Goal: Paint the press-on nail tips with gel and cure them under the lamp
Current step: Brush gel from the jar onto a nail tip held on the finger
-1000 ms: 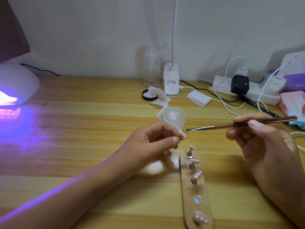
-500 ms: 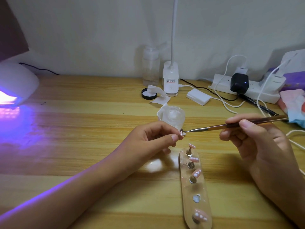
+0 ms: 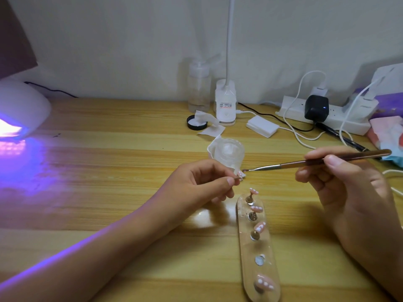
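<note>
My left hand (image 3: 202,184) pinches one small nail tip (image 3: 239,175) between my thumb and first finger. It is up off the counter (image 3: 109,171), near the middle. My right hand (image 3: 349,188) is curled round a thin brush (image 3: 316,161), the way you hold a pencil. The brush comes in from three o'clock. Its little end sits right at the nail tip, but I cannot tell if it touches.

At twelve o'clock from the nail tip, just beside it, stands a see-through gel jar (image 3: 229,154). At six o'clock from the nail tip lies a long clear holder (image 3: 242,236) with a row of small pegs. Four of them carry pink tips (image 3: 256,208) with white dots. The fourth spot from the far end has only a shiny round disc (image 3: 259,260).

Far off at nine o'clock the curing lamp (image 3: 19,105) glows purple, and its light spills over the counter. At two o'clock, by the wall, a white power strip (image 3: 340,120) has plugs and wires in it.
</note>
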Motion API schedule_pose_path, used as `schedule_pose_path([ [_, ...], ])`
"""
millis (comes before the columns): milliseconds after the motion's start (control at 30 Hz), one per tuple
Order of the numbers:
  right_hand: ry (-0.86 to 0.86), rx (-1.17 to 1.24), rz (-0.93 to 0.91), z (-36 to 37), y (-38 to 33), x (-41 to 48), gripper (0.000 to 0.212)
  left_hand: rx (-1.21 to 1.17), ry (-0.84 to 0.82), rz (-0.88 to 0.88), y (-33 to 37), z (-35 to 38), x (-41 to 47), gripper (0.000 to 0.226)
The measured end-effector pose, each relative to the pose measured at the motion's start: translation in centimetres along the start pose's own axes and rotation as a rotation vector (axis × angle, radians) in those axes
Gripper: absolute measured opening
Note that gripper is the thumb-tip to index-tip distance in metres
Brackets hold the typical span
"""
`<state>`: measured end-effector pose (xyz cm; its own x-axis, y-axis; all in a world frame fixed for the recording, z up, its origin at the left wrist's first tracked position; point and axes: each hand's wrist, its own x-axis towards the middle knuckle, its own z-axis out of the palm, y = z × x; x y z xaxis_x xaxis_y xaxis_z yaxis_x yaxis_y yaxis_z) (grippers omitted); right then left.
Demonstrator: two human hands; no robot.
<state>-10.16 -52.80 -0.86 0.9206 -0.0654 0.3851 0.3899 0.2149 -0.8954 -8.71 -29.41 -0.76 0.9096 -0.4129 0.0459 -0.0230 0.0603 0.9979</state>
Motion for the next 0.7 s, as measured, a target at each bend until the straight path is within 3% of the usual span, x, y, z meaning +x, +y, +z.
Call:
schedule_pose_path([
  [467,-0.041,-0.094,0.014,0.32,-0.17,-0.23,0.019,0.075,0.015,-0.009,-0.18,0.05,-0.01,0.016],
  [700,-0.014,-0.063,0.058,0.2,-0.12,-0.02,0.033,0.059,-0.022,0.029,-0.41,-0.07,0.01,0.004],
])
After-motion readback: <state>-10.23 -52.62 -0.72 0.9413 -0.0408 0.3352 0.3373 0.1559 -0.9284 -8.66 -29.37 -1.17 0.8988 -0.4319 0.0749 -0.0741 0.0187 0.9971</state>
